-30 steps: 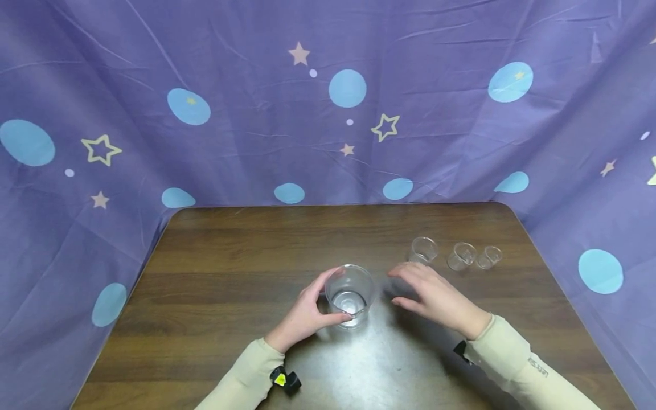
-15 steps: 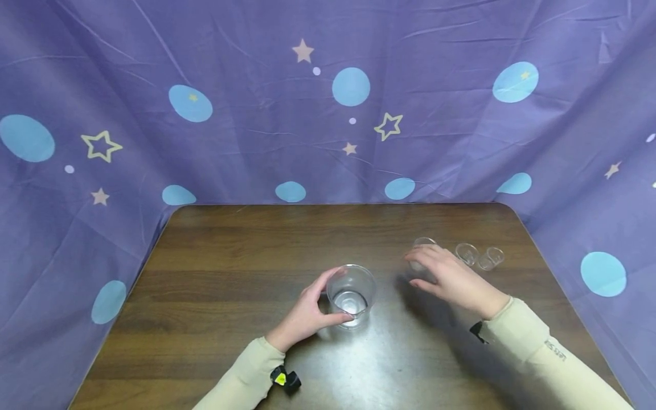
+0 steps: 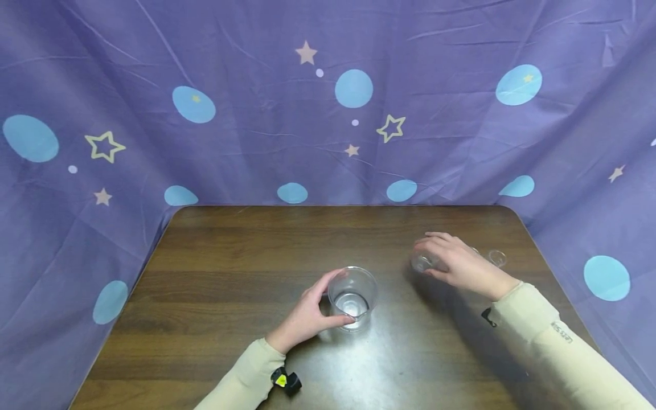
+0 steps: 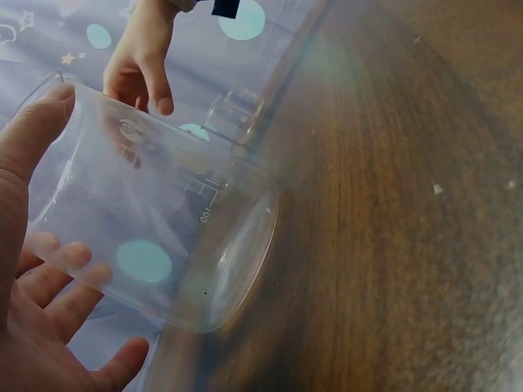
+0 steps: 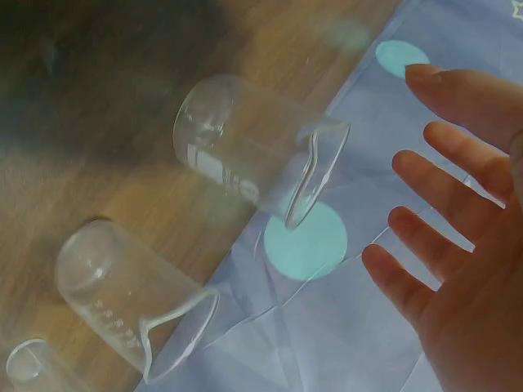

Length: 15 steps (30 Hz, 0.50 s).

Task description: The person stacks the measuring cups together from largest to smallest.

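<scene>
A large clear glass beaker (image 3: 353, 293) stands upright near the middle of the table. My left hand (image 3: 306, 316) holds it from the left, thumb at the rim on the near side and fingers round the far side. Printed graduation marks show on its wall in the left wrist view. Further right, my right hand (image 3: 461, 266) hovers by a mid-sized beaker (image 5: 257, 151), thumb and fingers spread apart. In the right wrist view a gap shows between those fingertips and the beaker's spouted rim.
Two smaller beakers stand in a row beyond the mid-sized one: a narrower beaker (image 5: 131, 298) with white marks and the smallest beaker (image 5: 37, 371). The brown wooden table (image 3: 230, 250) ends at a purple curtain (image 3: 246, 114) around the back and sides.
My right hand has moved right and away from me, from beside the large beaker to the mid-sized one, now partly covering the smaller beakers. The left hand keeps holding the large beaker in place.
</scene>
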Tool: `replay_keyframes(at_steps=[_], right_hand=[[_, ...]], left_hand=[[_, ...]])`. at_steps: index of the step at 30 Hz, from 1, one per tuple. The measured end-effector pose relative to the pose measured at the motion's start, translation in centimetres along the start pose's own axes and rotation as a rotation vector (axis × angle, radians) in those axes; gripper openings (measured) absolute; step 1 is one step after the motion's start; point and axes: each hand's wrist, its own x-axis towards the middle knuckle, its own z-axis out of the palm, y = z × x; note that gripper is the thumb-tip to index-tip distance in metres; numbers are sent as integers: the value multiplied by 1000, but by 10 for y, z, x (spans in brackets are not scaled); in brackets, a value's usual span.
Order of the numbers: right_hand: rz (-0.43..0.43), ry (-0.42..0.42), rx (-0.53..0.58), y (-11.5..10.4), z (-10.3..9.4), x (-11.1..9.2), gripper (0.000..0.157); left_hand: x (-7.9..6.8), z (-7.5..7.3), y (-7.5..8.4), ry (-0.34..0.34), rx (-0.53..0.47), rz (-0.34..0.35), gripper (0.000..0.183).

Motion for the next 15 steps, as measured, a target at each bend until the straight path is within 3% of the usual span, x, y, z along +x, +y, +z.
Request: replay_keyframes(at_steps=[10,15], right_hand=[[95,-147,16,19,-2,0,69],[120,-173,17,26,-2,2,75]], left_hand=[[0,0,-1,0,5,-2,92],[0,1,-1,2,4,8,93]])
